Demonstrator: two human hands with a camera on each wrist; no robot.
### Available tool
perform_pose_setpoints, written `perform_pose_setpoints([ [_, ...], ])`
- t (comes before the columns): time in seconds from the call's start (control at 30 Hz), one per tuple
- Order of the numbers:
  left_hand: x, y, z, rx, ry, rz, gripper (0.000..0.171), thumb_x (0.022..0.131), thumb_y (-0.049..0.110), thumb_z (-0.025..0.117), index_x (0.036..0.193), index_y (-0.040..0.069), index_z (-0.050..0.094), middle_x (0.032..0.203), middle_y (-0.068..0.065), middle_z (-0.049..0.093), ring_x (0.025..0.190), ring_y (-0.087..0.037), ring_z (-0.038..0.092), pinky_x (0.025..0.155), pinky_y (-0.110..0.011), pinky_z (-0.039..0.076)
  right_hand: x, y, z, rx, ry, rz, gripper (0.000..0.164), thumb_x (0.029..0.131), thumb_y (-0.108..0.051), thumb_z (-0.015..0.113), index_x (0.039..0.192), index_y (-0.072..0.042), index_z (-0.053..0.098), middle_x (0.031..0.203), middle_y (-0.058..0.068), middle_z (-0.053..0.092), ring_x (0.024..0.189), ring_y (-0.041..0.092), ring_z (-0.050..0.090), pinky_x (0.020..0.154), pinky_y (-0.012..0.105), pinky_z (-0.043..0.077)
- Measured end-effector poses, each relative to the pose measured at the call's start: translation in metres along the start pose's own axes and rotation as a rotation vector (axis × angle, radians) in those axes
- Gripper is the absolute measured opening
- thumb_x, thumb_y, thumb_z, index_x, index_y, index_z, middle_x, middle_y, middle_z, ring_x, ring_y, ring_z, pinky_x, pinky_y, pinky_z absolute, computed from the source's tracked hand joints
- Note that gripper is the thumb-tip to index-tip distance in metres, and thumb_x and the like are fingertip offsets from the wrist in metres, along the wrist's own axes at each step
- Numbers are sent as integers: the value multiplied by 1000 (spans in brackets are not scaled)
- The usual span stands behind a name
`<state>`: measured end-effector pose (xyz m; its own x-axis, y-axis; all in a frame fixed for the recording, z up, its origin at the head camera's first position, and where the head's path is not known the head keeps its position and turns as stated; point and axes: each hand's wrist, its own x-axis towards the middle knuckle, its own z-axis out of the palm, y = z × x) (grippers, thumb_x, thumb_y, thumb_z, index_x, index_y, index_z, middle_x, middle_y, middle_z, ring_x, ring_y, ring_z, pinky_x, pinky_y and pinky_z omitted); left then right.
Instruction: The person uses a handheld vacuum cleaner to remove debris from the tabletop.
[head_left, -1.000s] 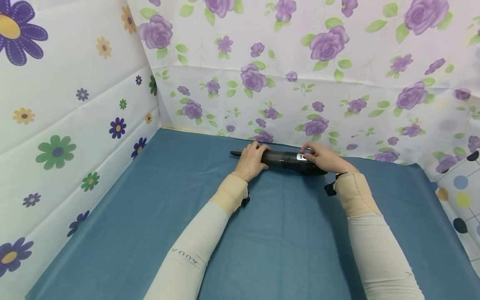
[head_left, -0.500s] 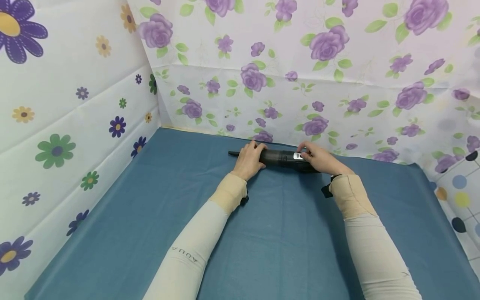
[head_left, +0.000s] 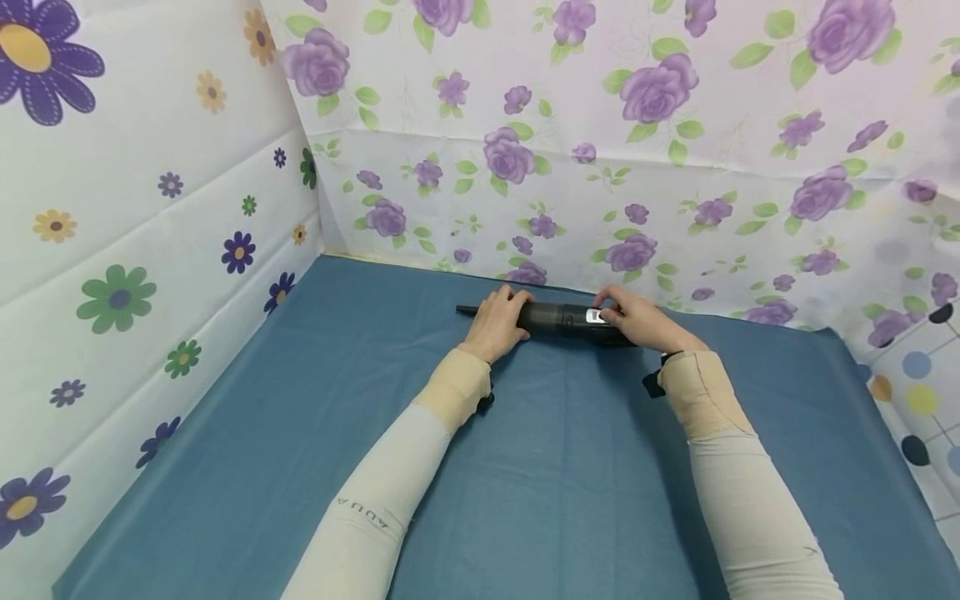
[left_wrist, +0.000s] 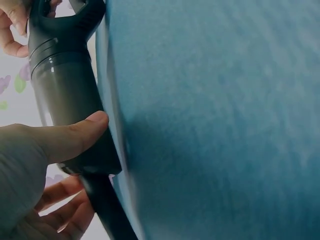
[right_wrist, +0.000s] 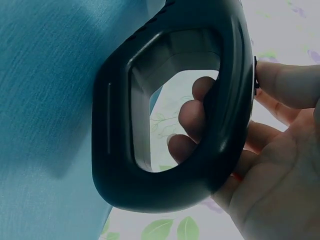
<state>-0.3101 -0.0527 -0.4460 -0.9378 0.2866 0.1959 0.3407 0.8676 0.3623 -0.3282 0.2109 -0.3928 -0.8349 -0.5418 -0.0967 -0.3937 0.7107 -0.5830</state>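
A black handheld vacuum cleaner [head_left: 543, 320] lies lengthwise near the back edge of the blue surface. My left hand [head_left: 493, 323] grips the front of its translucent dust cup [left_wrist: 65, 92], thumb over one side. A slim dark nozzle [left_wrist: 106, 207] extends beyond that hand, its other fingers beside the nozzle's base. At the other end, my right hand [head_left: 647, 322] holds the looped handle [right_wrist: 106, 145]. Several fingertips curl through the loop. The right thumb [right_wrist: 290, 85] touches a small black part on the handle's outer side, near a white label [head_left: 595, 316].
A blue cloth [head_left: 510, 500] covers the work surface. Behind it hangs a white sheet with purple roses [head_left: 506, 156], just past the vacuum. Another flowered sheet [head_left: 112, 208] stands on the left, and a dotted one [head_left: 918, 400] on the right.
The vacuum and my right hand have shifted slightly left since one second ago. Over the last half second both hands keep nearly the same place and hold.
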Motion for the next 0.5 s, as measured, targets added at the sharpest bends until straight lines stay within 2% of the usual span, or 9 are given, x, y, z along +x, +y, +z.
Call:
perform_pose_setpoints([
  [0.23,-4,1,-4,-16,-31,7,57,83,24,76,133,17,50,123,-10,51,109,-28,50,96,-43,43,-4,-2,0,7,-7,12,21,104,-16,43,124,-12,46,98,18,56,83,39,54,66,43,43],
  [0.5,-8,-1,-7,-38,-30,22,55,84,20,76,133,18,50,125,-9,51,115,-28,49,99,-42,43,-8,-3,4,12,-16,-7,23,104,-16,44,126,-10,45,100,25,57,81,41,53,65,42,43],
])
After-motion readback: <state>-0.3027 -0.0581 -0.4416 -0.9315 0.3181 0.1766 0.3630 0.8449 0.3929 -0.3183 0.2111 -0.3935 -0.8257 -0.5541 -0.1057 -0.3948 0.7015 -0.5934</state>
